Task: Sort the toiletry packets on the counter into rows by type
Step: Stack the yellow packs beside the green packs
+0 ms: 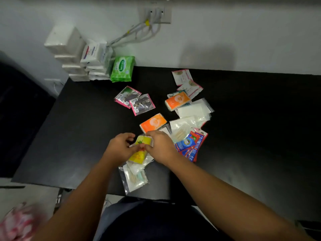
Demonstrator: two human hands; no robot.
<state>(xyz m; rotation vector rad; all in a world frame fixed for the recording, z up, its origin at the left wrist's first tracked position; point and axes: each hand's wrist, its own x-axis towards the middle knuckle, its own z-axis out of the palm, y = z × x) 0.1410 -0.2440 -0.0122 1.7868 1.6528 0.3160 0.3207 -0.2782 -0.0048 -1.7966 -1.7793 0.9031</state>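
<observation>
Two yellow tissue packets lie near the counter's front: one between my hands, another just below it. My left hand pinches the upper yellow packet's left side. My right hand rests on its right side, fingers curled over it. Two orange packets lie beyond. Two pink-edged sachets sit side by side to the left. White pink-trimmed sachets lie far right. Clear bags and red-blue sachets pile up at my right. Clear cotton-swab bags lie at the front edge.
The black counter meets a white wall. At the back left stand stacked white tissue packs and a green wipes pack. Cables hang from a wall socket. A pink-and-white bag is blurred at the lower left.
</observation>
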